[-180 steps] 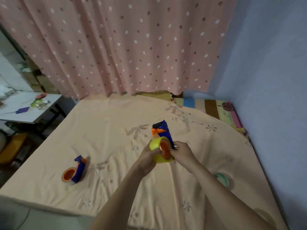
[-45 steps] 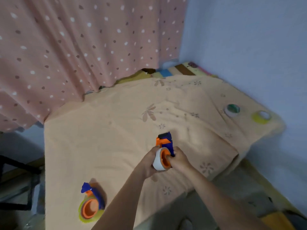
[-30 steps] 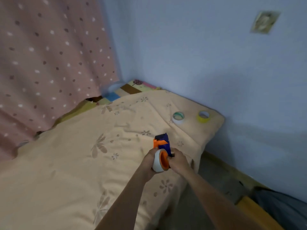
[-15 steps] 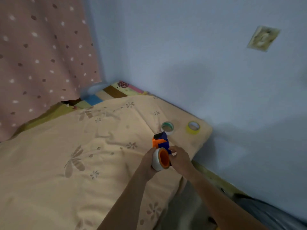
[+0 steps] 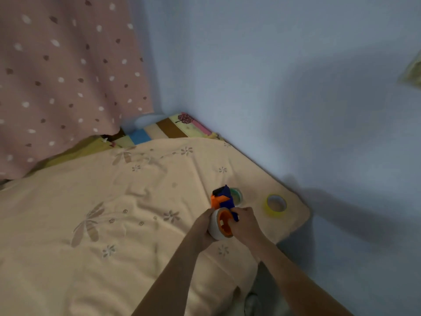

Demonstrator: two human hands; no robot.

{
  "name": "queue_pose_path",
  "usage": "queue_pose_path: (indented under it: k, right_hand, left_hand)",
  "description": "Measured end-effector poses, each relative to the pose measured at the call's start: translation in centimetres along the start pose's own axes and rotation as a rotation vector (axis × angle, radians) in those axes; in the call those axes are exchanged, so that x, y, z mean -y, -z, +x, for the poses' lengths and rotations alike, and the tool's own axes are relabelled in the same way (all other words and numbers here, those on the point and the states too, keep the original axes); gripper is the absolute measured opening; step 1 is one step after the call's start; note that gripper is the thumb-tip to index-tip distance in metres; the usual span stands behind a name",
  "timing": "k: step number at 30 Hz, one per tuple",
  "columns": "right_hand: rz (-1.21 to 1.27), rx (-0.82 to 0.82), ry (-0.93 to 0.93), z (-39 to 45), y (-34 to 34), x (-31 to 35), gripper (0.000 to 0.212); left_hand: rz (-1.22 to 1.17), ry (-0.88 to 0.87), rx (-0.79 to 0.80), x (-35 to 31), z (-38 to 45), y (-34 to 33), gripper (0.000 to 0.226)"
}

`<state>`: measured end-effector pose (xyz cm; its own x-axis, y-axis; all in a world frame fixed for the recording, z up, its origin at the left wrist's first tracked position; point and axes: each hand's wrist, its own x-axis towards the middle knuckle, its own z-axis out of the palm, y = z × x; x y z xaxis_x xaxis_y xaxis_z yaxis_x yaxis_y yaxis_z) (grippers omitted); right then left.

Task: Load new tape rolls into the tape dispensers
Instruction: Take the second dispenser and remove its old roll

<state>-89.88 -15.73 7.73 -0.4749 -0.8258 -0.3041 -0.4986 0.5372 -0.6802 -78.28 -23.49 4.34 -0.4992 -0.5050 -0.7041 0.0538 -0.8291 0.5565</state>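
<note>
I hold a blue and orange tape dispenser above the bed, with a white tape roll sitting on its orange hub. My left hand grips the white roll from the left. My right hand grips the dispenser's blue body on the right side. A green-cored tape roll lies on the blanket just behind the dispenser, partly hidden by it. A yellow tape roll lies flat near the bed's right corner.
A peach flowered blanket covers the bed, ending at a corner on the right. A blue wall runs along the right. A pink dotted curtain hangs at the back left. A striped sheet shows at the far corner.
The view has swung right, toward the wall and the bed's corner. The dispenser with the white roll stays in both hands and has come closer to the two loose rolls.
</note>
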Motion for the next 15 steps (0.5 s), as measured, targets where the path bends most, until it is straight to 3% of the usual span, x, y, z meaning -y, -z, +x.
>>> queue_pose_path:
  k: [7,15]
  right_hand:
    - [0.050,0.185,-0.001,5.8,6.8,-3.4,0.050]
    - [0.198,0.375,-0.003,9.9,8.8,-3.4,0.077]
  left_hand:
    - [-0.026,-0.061,-0.005,-0.9,3.7,-8.1,0.036]
    - [0.025,-0.108,-0.049,-2.3,5.7,-9.5,0.039]
